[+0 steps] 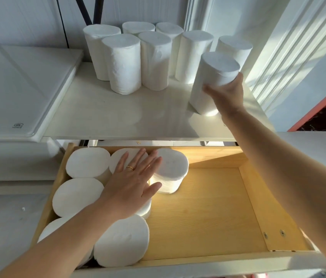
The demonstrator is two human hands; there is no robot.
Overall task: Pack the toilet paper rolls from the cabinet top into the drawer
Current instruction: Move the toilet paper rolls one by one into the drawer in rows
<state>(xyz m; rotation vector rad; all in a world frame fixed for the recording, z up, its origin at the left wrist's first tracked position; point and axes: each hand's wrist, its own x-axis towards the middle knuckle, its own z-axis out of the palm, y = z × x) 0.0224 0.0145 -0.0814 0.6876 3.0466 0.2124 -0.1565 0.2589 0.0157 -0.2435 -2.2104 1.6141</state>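
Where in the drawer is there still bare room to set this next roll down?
The right half of the drawer floor is bare, bordered by the packed rolls on the left and the wooden right wall. The left side is crowded, with the left hand flat on it. The right hand grips a tilted roll on the cabinet top.

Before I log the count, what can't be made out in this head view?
- Head view: drawer rolls under the left hand and forearm, so no firm count.
- The back rolls on the cabinet top are half hidden by the front ones.
- Whether the tilted roll in the right hand touches the top.
- Bottom edge crops the drawer front.
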